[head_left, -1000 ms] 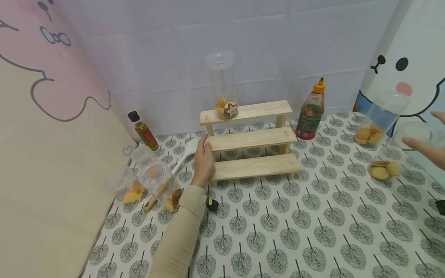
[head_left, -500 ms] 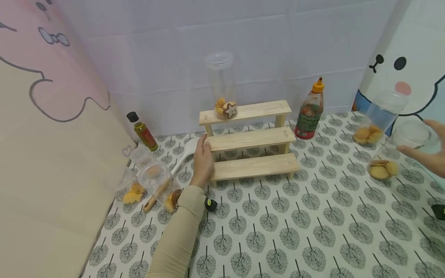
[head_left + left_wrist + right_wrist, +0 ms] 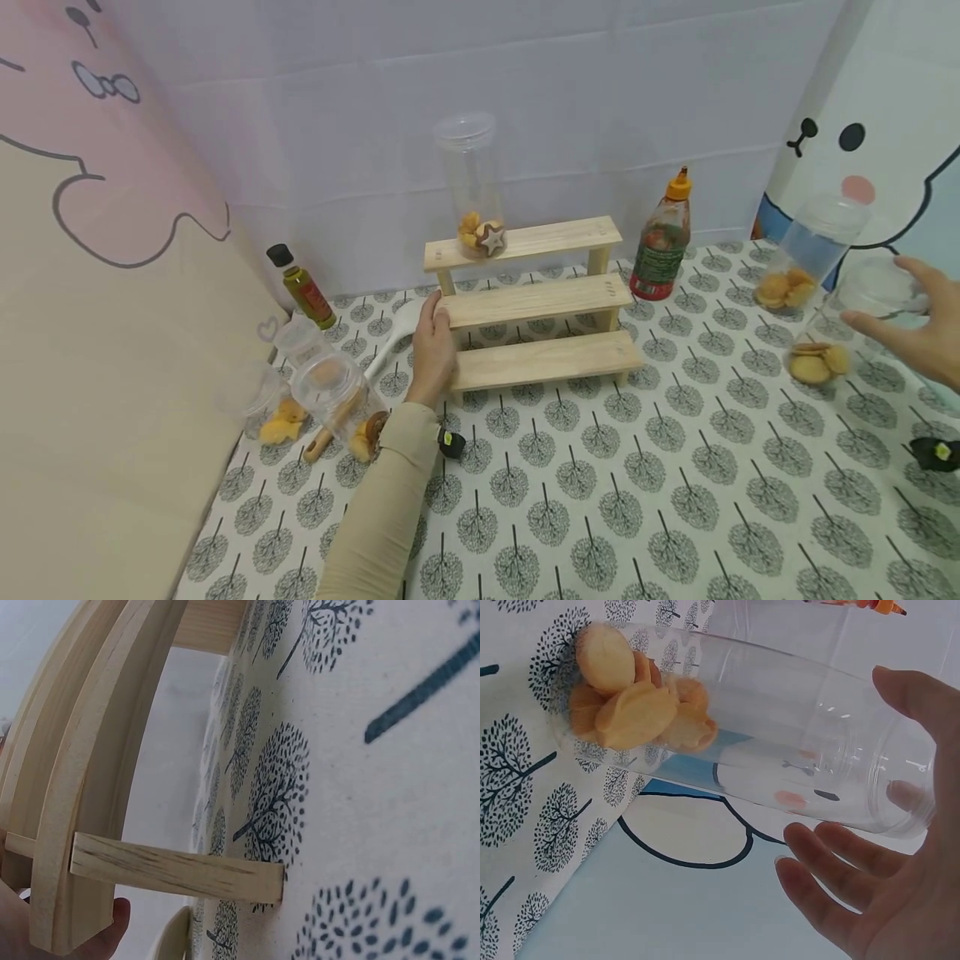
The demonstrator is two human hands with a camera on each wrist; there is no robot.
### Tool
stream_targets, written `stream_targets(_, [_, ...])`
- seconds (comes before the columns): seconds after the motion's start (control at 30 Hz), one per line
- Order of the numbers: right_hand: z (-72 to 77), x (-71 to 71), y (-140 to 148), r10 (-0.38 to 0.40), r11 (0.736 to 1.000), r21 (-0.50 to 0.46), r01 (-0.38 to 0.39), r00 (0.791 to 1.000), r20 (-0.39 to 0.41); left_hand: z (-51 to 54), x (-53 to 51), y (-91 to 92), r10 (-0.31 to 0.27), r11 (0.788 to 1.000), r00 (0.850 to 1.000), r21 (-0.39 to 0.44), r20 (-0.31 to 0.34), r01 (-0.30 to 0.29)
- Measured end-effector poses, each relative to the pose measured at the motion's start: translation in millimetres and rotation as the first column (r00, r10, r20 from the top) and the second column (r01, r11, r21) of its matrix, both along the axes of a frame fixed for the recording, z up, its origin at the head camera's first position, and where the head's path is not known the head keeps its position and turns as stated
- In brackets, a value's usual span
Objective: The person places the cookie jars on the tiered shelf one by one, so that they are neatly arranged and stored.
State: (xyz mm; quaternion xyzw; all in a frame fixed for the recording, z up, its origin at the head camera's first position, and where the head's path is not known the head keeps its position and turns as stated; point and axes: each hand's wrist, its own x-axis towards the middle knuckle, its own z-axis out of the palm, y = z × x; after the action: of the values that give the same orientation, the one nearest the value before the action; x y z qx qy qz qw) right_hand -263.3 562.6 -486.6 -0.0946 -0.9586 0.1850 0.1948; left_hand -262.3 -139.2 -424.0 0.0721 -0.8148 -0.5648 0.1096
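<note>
My left hand (image 3: 433, 358) grips the left end of the three-step wooden shelf (image 3: 534, 302); in the left wrist view its fingers (image 3: 116, 922) lie round the board end (image 3: 71, 900). A clear lidded jar with cookies (image 3: 480, 192) stands on the top step. Over at the far right, my right hand (image 3: 922, 329) is beside the lid of another clear jar with round cookies (image 3: 817, 364). From the right wrist, the hand (image 3: 885, 885) has thumb and fingers spread on both sides of that jar's upper part (image 3: 817, 742); contact cannot be told.
A red sauce bottle (image 3: 660, 250) stands right of the shelf, and another cookie jar (image 3: 810, 250) behind the right one. At left are an oil bottle (image 3: 303, 287), a white utensil (image 3: 386, 350), a wooden handle (image 3: 318, 446) and several clear jars (image 3: 337, 400).
My right hand has moved left, bringing its spread thumb and fingers round the jar's lid area. My left hand keeps its grip on the shelf. The head view has shifted slightly.
</note>
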Motion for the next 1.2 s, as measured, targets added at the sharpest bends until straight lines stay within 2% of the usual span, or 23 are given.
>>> stream_targets(0.13, [10.6, 7.2, -16.0, 0.014, 1.000, -0.023, -0.014, 1.000, -0.020, -1.0, -0.3, -0.5, 0.001, 1.000, 1.000, 0.003, -0.004, -0.001])
stream_targets(0.17, [18.2, 11.6, -22.6, 0.026, 0.999, -0.041, -0.027, 1.000, -0.011, -1.2, -0.2, -0.6, 0.002, 1.000, 1.000, 0.000, -0.005, -0.002])
stream_targets(0.3, [21.7, 14.2, -29.3, 0.032, 0.998, -0.048, -0.033, 0.999, -0.022, -1.2, 0.2, -0.9, -0.001, 1.000, 1.000, 0.005, -0.003, 0.001])
stream_targets(0.4, [24.3, 17.5, -36.7, 0.010, 0.999, -0.041, -0.010, 1.000, -0.018, -1.1, 0.4, -1.4, -0.005, 1.000, 1.000, 0.008, 0.002, 0.005])
stream_targets(0.53, [54.3, 37.6, -69.7, 0.000, 0.997, -0.072, 0.001, 1.000, 0.013, -1.1, 0.1, -1.8, -0.005, 1.000, 1.000, 0.013, 0.014, 0.004])
stream_targets(0.6, [62.1, 41.9, -77.4, -0.005, 0.997, -0.081, 0.005, 1.000, 0.010, -0.8, -0.2, -1.9, -0.003, 1.000, 1.000, 0.022, 0.024, 0.003])
stream_targets(0.67, [58.0, 38.8, -71.6, 0.008, 0.997, -0.080, -0.008, 1.000, -0.006, -0.1, -0.4, -1.9, -0.006, 1.000, 1.000, 0.027, 0.027, 0.005])
stream_targets(0.8, [17.5, 10.8, -24.0, 0.013, 0.998, -0.055, -0.015, 0.999, -0.032, 1.0, -0.4, -1.9, -0.004, 1.000, 1.000, 0.023, 0.026, 0.003])
stream_targets(0.87, [2.1, 0.0, -5.6, 0.017, 0.999, -0.045, -0.019, 0.999, -0.031, 1.6, -0.1, -1.9, -0.002, 1.000, 1.000, 0.022, 0.024, 0.002])
stream_targets(0.9, [13.8, 7.5, -18.6, 0.017, 0.999, -0.051, -0.018, 1.000, -0.020, 1.7, 0.0, -1.8, -0.002, 1.000, 1.000, 0.024, 0.025, 0.001])
stream_targets(0.93, [14.0, 7.6, -18.8, 0.017, 0.999, -0.051, -0.017, 1.000, -0.019, 2.1, 0.2, -1.7, -0.001, 1.000, 1.000, 0.022, 0.026, 0.000])
stream_targets(1.0, [28.9, 19.3, -38.0, 0.021, 0.998, -0.062, -0.022, 0.999, -0.025, 2.2, 0.4, -1.6, 0.001, 1.000, 1.000, 0.017, 0.031, -0.001])
stream_targets(1.1, [70.5, 47.3, -85.1, 0.033, 0.995, -0.094, -0.034, 0.999, -0.011, 2.0, 0.3, -1.4, 0.001, 1.000, 0.999, 0.017, 0.035, -0.002])
stream_targets(1.13, [67.0, 45.3, -82.6, 0.022, 0.996, -0.084, -0.024, 0.999, -0.025, 1.8, 0.3, -1.3, 0.000, 1.000, 0.999, 0.010, 0.033, 0.000])
stream_targets(1.2, [85.8, 56.9, -105.7, 0.024, 0.995, -0.096, -0.027, 0.999, -0.036, 1.1, 0.1, -1.6, -0.003, 1.000, 1.000, 0.001, 0.022, 0.003])
